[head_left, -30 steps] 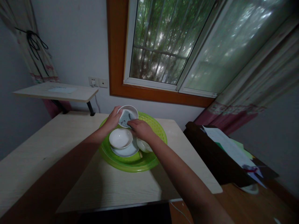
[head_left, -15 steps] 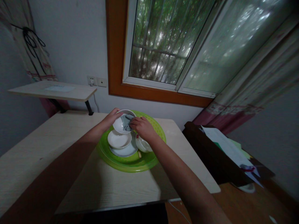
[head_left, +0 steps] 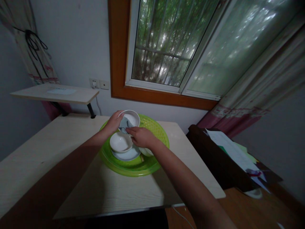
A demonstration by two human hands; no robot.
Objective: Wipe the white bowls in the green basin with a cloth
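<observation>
My left hand (head_left: 115, 121) grips the rim of a white bowl (head_left: 133, 117), held tilted above a green plastic basin (head_left: 133, 172). A grey-blue cloth (head_left: 124, 125) lies against the inside of this bowl, and the fingers of my right hand (head_left: 142, 136) are closed on it. Beneath them in the basin, a second white bowl (head_left: 120, 142) stands on a white plate (head_left: 126, 156). Another bowl (head_left: 147, 152) sits to its right, mostly covered by my right hand and wrist.
The basin rests on a pale wooden table (head_left: 78, 190). At the left is a small raised shelf (head_left: 83, 97) with a paper on it. A dark brown piece of furniture (head_left: 214, 159) holding papers (head_left: 228, 156) stands right of the table. Behind is a window (head_left: 171, 47).
My right hand has moved the cloth left and down across the inside of the bowl. The held bowl has shifted slightly right and up in my left hand.
</observation>
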